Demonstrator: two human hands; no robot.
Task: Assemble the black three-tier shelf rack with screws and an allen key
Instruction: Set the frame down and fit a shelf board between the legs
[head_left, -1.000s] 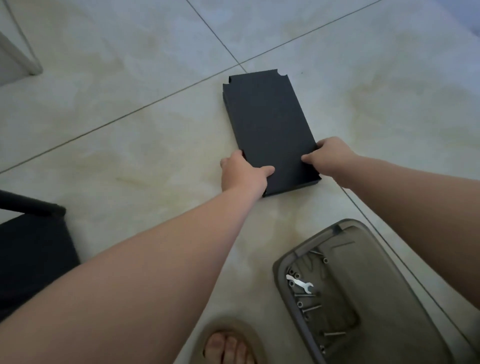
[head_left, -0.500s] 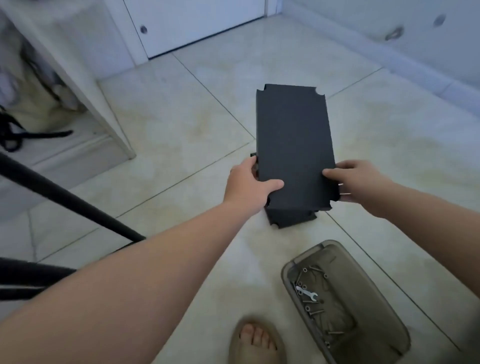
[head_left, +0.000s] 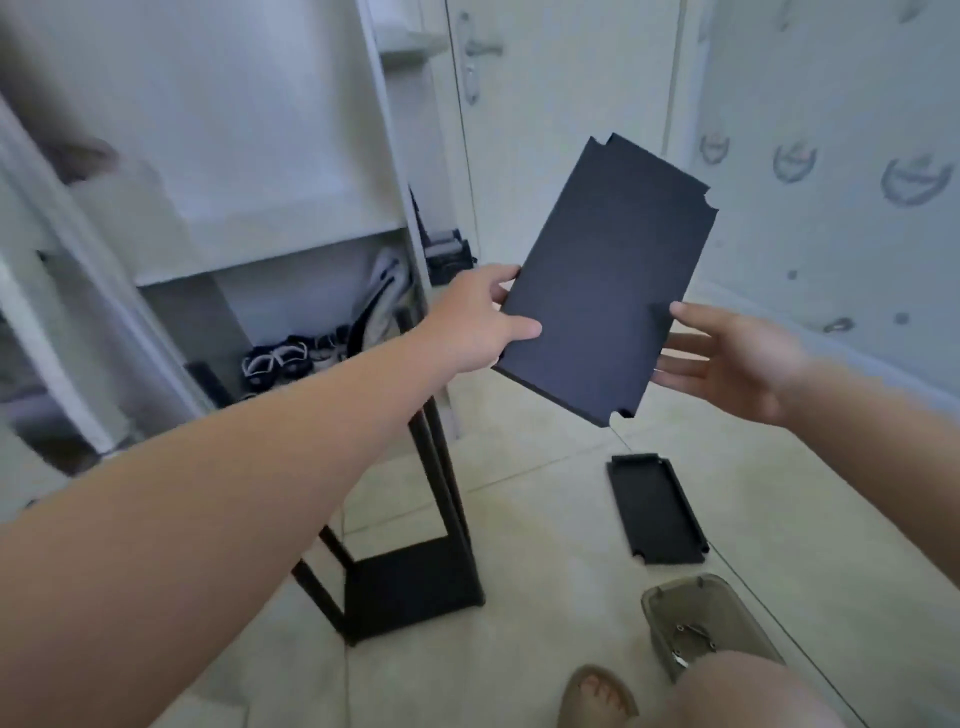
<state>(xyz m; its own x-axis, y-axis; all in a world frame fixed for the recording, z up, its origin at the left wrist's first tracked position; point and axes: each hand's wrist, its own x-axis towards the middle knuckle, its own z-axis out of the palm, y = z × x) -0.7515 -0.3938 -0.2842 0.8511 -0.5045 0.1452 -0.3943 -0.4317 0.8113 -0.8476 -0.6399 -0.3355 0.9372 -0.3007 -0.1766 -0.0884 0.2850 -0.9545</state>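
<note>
Over the tiled floor, mid-air, the shelf panel is held tilted, notched corners showing, up and to the right of the part-built rack frame. Frame stands upright by the white cabinet w/ only its bottom tier fitted; the posts rise bare above it. A second panel lies flat on the floor, well apart from the frame, near the grey tray, which holds metal hardware, prob. screws. Allen key not made out.

Step in hand, by the look of it: bringing the next tier to the frame. Next move likely calls for levelling the panel, lining each corner notch up w/ a post, then keeping it at height while a screw goes in, so one hand must free up for the tray.

L forearm reaches far forward. The left hand pinches the panel's left edge, thumb on the upper face, fingers underneath. The right hand is spread, fingers straight, clasping nothing. Its thumb sits at the panel's right edge and the fingers seem to prop it from below; contact not certain.
</note>
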